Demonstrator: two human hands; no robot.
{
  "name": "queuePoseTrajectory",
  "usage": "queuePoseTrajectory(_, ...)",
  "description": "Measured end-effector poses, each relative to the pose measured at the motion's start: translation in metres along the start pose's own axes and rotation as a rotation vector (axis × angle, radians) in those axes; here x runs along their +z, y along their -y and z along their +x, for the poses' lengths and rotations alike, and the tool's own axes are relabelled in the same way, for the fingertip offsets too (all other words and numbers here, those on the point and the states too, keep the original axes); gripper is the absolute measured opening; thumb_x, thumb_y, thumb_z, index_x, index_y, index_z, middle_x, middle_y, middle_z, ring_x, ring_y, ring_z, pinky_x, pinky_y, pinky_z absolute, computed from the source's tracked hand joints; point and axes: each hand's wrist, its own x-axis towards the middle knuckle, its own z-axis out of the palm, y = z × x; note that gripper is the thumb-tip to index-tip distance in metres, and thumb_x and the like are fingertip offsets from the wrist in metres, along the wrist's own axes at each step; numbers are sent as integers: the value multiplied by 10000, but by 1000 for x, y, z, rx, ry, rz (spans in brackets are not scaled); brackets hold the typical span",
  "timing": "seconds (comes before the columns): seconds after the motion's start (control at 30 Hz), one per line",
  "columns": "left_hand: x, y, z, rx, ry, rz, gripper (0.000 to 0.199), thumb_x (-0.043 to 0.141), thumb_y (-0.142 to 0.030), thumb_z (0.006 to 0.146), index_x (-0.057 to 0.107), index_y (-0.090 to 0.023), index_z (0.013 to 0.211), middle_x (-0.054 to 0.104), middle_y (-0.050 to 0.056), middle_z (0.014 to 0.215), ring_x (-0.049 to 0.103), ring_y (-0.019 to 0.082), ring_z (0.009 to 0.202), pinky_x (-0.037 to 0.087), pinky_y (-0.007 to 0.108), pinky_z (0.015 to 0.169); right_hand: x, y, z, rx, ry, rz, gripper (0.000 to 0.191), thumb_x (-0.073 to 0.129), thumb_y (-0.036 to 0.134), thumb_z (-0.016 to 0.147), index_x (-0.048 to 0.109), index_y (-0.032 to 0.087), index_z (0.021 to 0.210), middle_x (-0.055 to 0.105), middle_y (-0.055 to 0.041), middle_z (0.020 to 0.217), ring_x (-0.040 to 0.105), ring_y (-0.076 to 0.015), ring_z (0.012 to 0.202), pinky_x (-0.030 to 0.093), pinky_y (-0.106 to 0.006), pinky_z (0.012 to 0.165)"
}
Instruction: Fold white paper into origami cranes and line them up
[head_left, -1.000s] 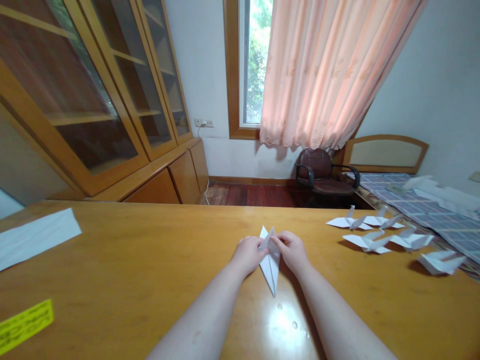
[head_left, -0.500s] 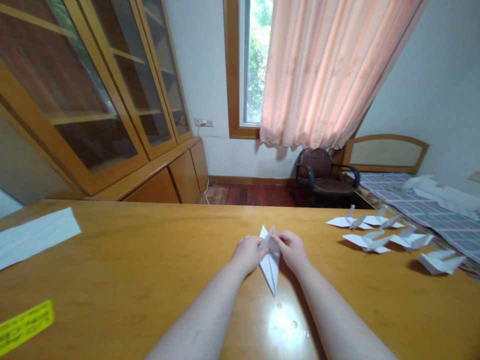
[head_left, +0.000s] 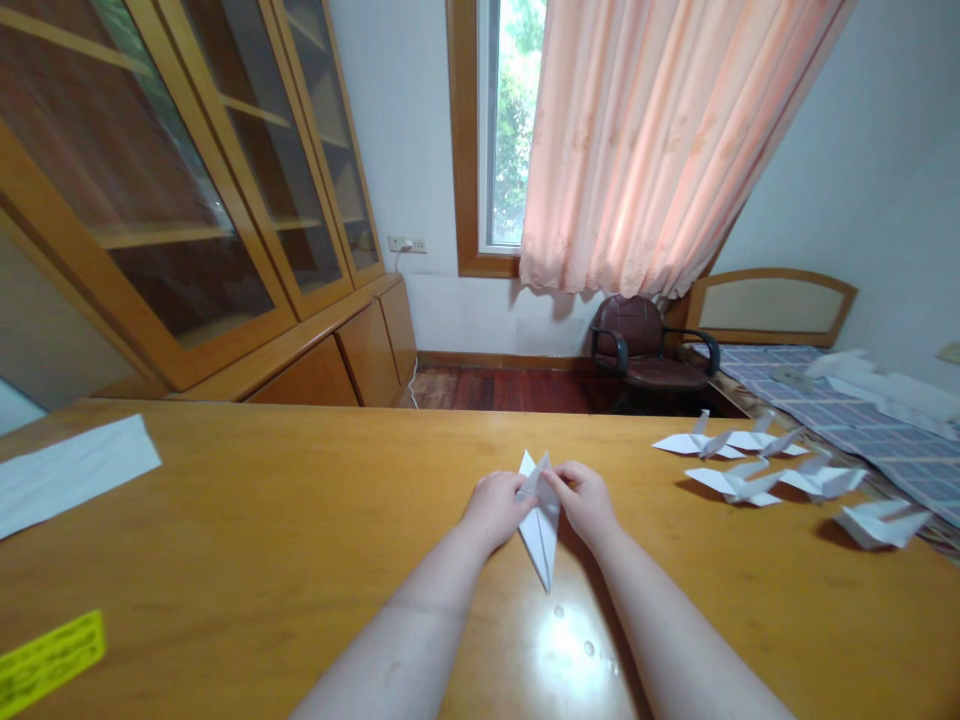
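A folded piece of white paper [head_left: 541, 545] is in the middle of the wooden table, its long narrow point toward me and two shorter tips at the far end. My left hand [head_left: 495, 508] grips its left side, the thumb laid across the front. On the other side my right hand [head_left: 583, 497] pinches the paper close to the right upper tip. Both hands are closed on it. Some of the fingers are hidden behind the paper and the hands.
Several folded paper cranes [head_left: 733, 482] stand at the right of the table [head_left: 300, 540]. White paper [head_left: 79, 475] lies at the far left, and a yellow label [head_left: 52, 662] sits near the left front. Beyond the table are a chair [head_left: 637, 345] and a bed [head_left: 817, 390].
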Motion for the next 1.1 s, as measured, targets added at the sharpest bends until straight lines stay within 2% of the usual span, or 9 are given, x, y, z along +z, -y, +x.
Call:
queuePoseTrajectory(0.7, 1, 0, 0, 4, -3, 10, 250, 509, -382, 768, 674, -220, 862, 669, 37, 888, 560, 202, 858, 398, 280, 750, 0, 0, 0, 5, 9, -18, 295, 522, 391, 805, 629, 172, 638, 600, -31, 637, 538, -155, 637, 393, -264, 615)
queuePoseTrajectory(1.1, -4, -4, -2, -29, 34, -6, 269, 502, -387, 767, 674, -218, 885, 665, 44, 931, 548, 206, 913, 391, 279, 796, -1, 1, 0, 4, 0, -23, 313, 516, 413, 803, 637, 178, 635, 612, -36, 637, 539, -159, 630, 398, -268, 607)
